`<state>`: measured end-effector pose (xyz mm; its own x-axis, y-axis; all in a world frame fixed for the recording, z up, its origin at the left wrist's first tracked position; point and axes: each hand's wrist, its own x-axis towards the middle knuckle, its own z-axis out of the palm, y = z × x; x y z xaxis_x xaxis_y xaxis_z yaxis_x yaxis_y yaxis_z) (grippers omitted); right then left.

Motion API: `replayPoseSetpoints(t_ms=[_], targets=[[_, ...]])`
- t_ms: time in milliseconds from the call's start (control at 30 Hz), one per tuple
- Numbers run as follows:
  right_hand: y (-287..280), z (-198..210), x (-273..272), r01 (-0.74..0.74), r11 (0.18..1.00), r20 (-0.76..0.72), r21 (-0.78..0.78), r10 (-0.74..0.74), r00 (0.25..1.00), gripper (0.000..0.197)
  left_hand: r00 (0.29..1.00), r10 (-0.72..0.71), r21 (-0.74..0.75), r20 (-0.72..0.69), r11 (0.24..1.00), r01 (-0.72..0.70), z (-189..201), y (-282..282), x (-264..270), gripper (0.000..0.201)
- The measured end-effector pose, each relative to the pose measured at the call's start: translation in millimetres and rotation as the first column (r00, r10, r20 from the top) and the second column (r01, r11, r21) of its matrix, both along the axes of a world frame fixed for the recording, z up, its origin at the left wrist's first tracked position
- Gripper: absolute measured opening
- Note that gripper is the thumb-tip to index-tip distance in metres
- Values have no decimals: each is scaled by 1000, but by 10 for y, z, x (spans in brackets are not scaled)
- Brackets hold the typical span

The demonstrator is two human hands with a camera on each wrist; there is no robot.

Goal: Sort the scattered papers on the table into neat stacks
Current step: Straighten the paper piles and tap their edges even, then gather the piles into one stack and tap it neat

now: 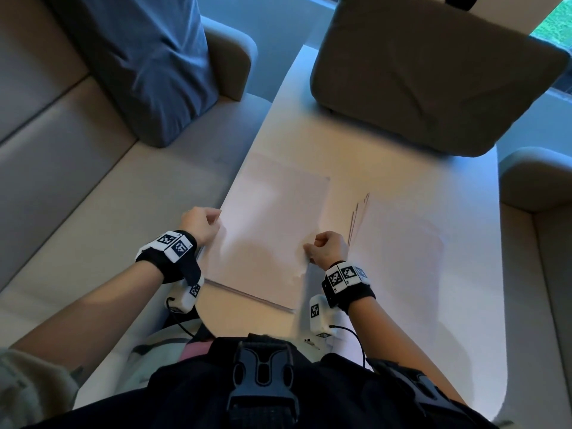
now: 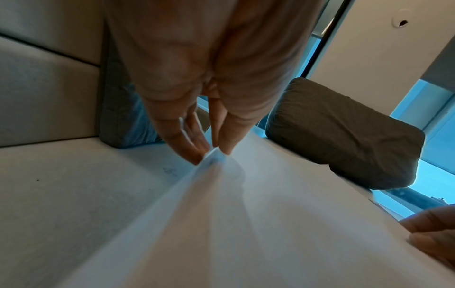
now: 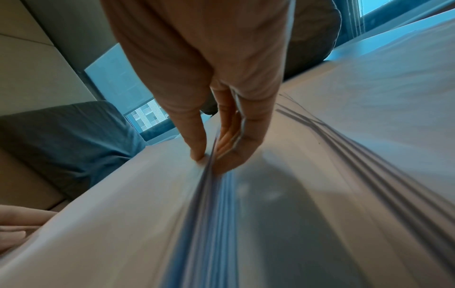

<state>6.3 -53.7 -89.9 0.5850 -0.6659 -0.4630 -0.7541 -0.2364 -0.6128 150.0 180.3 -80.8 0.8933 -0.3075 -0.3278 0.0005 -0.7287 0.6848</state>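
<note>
A stack of white papers (image 1: 272, 230) lies on the pale table (image 1: 402, 305), its near edge close to the table's front. My left hand (image 1: 201, 226) pinches the stack's left edge, thumb on top and fingers below, as the left wrist view shows at the paper edge (image 2: 211, 155). My right hand (image 1: 325, 247) pinches the stack's right edge (image 3: 209, 161) the same way. To the right, a second group of sheets (image 1: 399, 239) lies fanned, with several offset edges (image 3: 344, 146) showing.
A brown cushion (image 1: 433, 72) sits on the table's far end. A grey-blue cushion (image 1: 139, 63) leans on the beige sofa (image 1: 62, 168) to the left. Another beige seat (image 1: 538, 187) borders the table on the right.
</note>
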Motion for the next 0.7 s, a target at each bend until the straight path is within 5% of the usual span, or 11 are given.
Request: replayPoseSetpoints(t_ms=[100, 367, 700], targets=[[-28, 36, -22, 26, 1000, -42, 2, -26, 999, 16, 1000, 26, 56, 14, 998, -27, 36, 1, -23, 30], [66, 78, 3, -65, 996, -121, 53, 71, 990, 29, 997, -40, 191, -60, 980, 51, -39, -63, -105, 32], [27, 104, -47, -82, 987, -119, 138, 99, 988, 23, 999, 35, 157, -27, 987, -30, 5, -142, -86, 37]])
